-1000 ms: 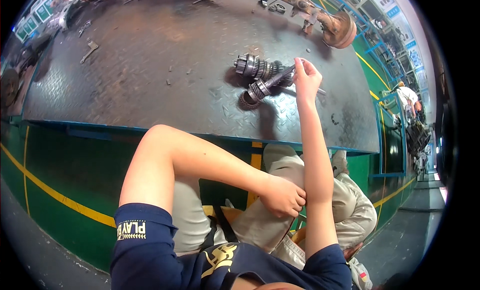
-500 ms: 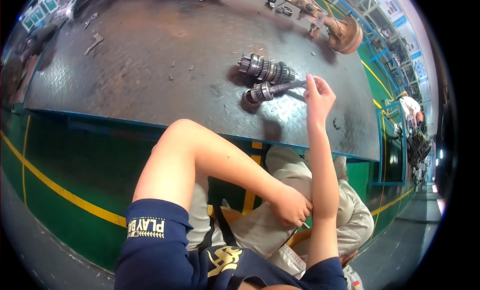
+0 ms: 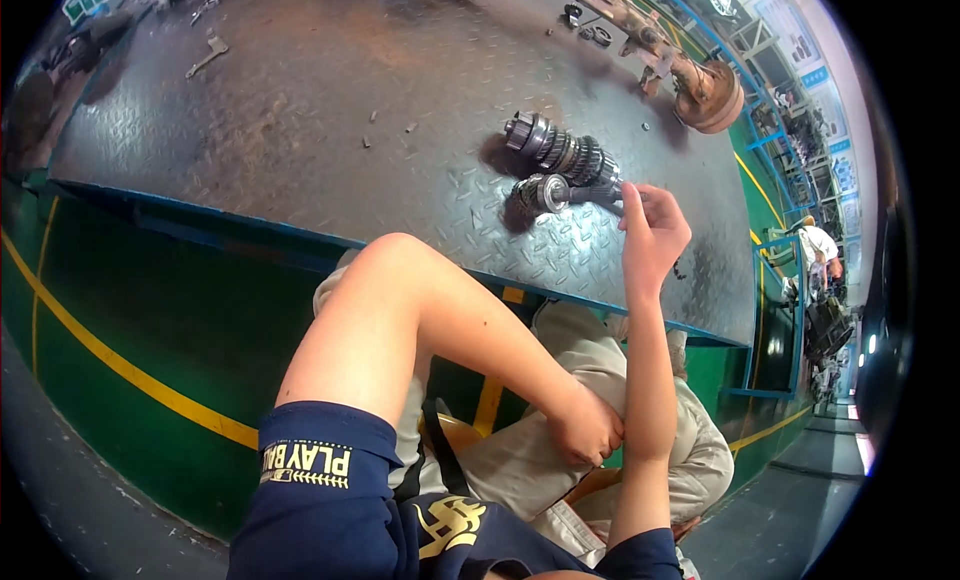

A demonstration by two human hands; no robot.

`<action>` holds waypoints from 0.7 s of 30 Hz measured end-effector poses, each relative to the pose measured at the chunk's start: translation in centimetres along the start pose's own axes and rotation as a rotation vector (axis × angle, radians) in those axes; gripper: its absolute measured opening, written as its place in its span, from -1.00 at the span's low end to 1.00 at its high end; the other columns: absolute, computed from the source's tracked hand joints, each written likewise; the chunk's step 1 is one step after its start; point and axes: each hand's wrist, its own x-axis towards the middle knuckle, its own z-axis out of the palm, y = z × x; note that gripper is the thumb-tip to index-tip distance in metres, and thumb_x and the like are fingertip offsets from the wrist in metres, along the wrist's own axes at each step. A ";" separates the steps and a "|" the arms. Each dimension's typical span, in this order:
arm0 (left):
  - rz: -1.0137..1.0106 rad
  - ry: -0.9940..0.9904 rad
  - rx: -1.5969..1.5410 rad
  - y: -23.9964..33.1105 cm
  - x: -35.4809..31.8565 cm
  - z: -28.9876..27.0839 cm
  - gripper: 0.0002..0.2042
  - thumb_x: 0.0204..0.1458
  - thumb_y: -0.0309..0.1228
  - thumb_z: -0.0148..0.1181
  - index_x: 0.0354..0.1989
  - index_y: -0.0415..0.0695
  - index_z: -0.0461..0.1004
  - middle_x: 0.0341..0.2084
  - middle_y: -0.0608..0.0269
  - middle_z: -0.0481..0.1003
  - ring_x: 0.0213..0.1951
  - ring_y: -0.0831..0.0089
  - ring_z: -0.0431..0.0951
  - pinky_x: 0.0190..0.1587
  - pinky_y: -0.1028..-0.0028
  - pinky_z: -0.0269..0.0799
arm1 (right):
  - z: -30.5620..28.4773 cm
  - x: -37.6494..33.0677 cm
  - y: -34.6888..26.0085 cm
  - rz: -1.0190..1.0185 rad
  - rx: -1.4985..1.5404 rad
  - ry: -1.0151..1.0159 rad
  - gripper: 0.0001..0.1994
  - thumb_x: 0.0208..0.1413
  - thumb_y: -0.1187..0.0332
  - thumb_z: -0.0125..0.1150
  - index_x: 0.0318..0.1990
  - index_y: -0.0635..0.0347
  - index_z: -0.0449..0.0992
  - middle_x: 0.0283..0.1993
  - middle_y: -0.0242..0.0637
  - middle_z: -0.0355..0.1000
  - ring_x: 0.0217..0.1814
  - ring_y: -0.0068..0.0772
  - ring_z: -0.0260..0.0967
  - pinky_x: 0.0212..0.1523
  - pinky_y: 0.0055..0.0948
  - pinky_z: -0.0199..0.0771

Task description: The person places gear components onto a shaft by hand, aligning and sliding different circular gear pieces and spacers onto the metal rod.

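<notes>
Two dark steel gear shafts lie side by side on the checker-plate table: a larger gear shaft and, just in front of it, a smaller gear shaft. My right hand reaches over the table's near edge, and its thumb and index finger pinch the thin right end of the smaller shaft. My left hand is closed in a fist down by my lap. It rests against my right forearm and holds nothing visible.
A wrench lies at the far left of the table, and small parts lie at the back. A rusty hub on an axle sits at the back right. A person in white stands by blue railings on the right. Below is green floor with a yellow line.
The view has tilted, so the table and shafts sit lower in the picture. My right hand stays at the smaller shaft's end. My left fist stays against the forearm.
</notes>
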 end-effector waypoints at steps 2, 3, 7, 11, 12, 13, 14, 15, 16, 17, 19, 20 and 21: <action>-0.004 -0.029 -0.011 0.1 -0.2 0.3 -0.83 -0.01 -0.33 0.08 -0.50 -0.11 0.54 -0.49 0.23 0.54 -0.26 0.26 0.53 -0.07 0.31 0.40 | 0.4 -0.1 -0.3 -0.019 0.003 -0.002 -0.88 0.08 0.47 0.36 -0.33 0.33 0.55 -0.59 -0.51 0.37 -0.61 -0.79 0.23 -0.58 -0.74 0.10; -0.004 -0.065 -0.029 0.1 -0.3 0.5 -0.85 -0.02 -0.37 0.07 -0.49 -0.14 0.52 -0.46 0.18 0.53 -0.21 0.24 0.51 -0.03 0.31 0.40 | 0.6 -0.2 -0.4 -0.037 0.010 0.005 -0.88 0.06 0.48 0.39 -0.35 0.32 0.55 -0.63 -0.54 0.34 -0.63 -0.82 0.22 -0.59 -0.76 0.09; -0.008 -0.105 -0.039 0.1 -0.4 -0.3 -0.83 0.00 -0.37 0.05 -0.45 -0.16 0.54 -0.42 0.15 0.55 -0.20 0.22 0.52 0.00 0.30 0.40 | 1.2 -0.1 -0.8 -0.075 -0.036 -0.003 -0.87 0.05 0.48 0.40 -0.36 0.33 0.55 -0.63 -0.54 0.33 -0.62 -0.83 0.20 -0.58 -0.76 0.09; -0.032 -0.104 -0.084 0.3 -1.0 -1.0 -0.80 0.03 -0.37 0.03 -0.39 -0.19 0.56 -0.39 0.13 0.55 -0.17 0.20 0.52 0.03 0.29 0.40 | 2.3 0.1 -2.1 -0.110 -0.103 -0.011 -0.87 0.03 0.48 0.41 -0.39 0.33 0.56 -0.64 -0.55 0.33 -0.61 -0.83 0.18 -0.58 -0.75 0.09; -0.044 -0.105 -0.103 0.4 -1.0 -1.2 -0.80 0.03 -0.38 0.03 -0.38 -0.19 0.56 -0.38 0.13 0.55 -0.16 0.20 0.53 0.03 0.29 0.40 | 2.5 0.1 -2.3 -0.121 -0.133 -0.016 -0.87 0.02 0.48 0.42 -0.40 0.33 0.57 -0.64 -0.55 0.32 -0.61 -0.83 0.17 -0.58 -0.74 0.09; -0.042 -0.109 -0.096 0.4 -0.9 -0.9 -0.80 0.03 -0.38 0.03 -0.38 -0.19 0.56 -0.38 0.13 0.55 -0.16 0.20 0.53 0.03 0.29 0.40 | 2.5 0.2 -2.5 -0.129 -0.132 -0.015 -0.87 0.02 0.48 0.42 -0.40 0.33 0.57 -0.64 -0.55 0.32 -0.61 -0.83 0.17 -0.58 -0.74 0.09; -0.033 -0.058 -0.070 0.2 -1.2 -0.2 -0.80 0.03 -0.34 0.05 -0.41 -0.17 0.57 -0.40 0.16 0.56 -0.19 0.21 0.53 0.00 0.28 0.41 | 2.7 0.2 -2.4 -0.115 -0.134 -0.011 -0.87 0.01 0.48 0.42 -0.40 0.34 0.57 -0.64 -0.56 0.31 -0.61 -0.83 0.15 -0.58 -0.74 0.09; -0.023 -0.010 -0.044 0.1 -1.4 0.4 -0.79 0.02 -0.30 0.08 -0.44 -0.14 0.59 -0.42 0.19 0.56 -0.23 0.22 0.54 -0.03 0.27 0.43 | 2.8 0.3 -2.4 -0.102 -0.134 -0.005 -0.87 0.01 0.48 0.43 -0.41 0.34 0.57 -0.64 -0.56 0.30 -0.61 -0.83 0.14 -0.59 -0.73 0.08; -0.016 -0.015 -0.054 0.4 -1.5 0.3 -0.80 0.01 -0.30 0.09 -0.43 -0.15 0.58 -0.42 0.17 0.56 -0.21 0.21 0.54 -0.02 0.27 0.43 | 2.9 0.1 -2.4 -0.083 -0.118 0.005 -0.87 0.01 0.48 0.43 -0.41 0.34 0.57 -0.64 -0.57 0.29 -0.59 -0.82 0.14 -0.58 -0.73 0.08; -0.004 -0.032 -0.055 0.5 -1.5 0.1 -0.80 0.01 -0.30 0.09 -0.43 -0.15 0.58 -0.42 0.17 0.56 -0.21 0.21 0.54 -0.02 0.27 0.43 | 3.0 0.0 -2.5 -0.092 -0.112 0.023 -0.87 0.01 0.48 0.43 -0.41 0.34 0.57 -0.64 -0.57 0.29 -0.59 -0.82 0.14 -0.58 -0.73 0.08; -0.041 -0.007 -0.084 0.6 -1.7 -0.7 -0.80 0.00 -0.31 0.10 -0.43 -0.16 0.58 -0.41 0.16 0.56 -0.21 0.20 0.54 -0.01 0.26 0.43 | 3.3 0.2 -2.8 -0.035 -0.131 -0.006 -0.86 0.01 0.47 0.43 -0.41 0.34 0.57 -0.64 -0.55 0.30 -0.58 -0.79 0.15 -0.56 -0.71 0.12; -0.061 -0.003 -0.107 0.8 -1.6 -0.9 -0.80 -0.01 -0.33 0.11 -0.42 -0.18 0.58 -0.40 0.14 0.56 -0.20 0.18 0.53 -0.01 0.26 0.43 | 3.2 0.1 -2.9 -0.077 -0.168 -0.014 -0.85 0.00 0.46 0.43 -0.41 0.33 0.56 -0.64 -0.52 0.31 -0.57 -0.76 0.17 -0.53 -0.68 0.17; -0.049 -0.023 -0.104 1.0 -1.7 -1.2 -0.80 -0.01 -0.33 0.11 -0.42 -0.18 0.58 -0.40 0.14 0.56 -0.20 0.18 0.53 -0.01 0.26 0.43 | 3.2 0.2 -2.9 -0.091 -0.162 0.004 -0.85 0.00 0.46 0.43 -0.41 0.33 0.56 -0.64 -0.52 0.31 -0.57 -0.76 0.17 -0.53 -0.68 0.17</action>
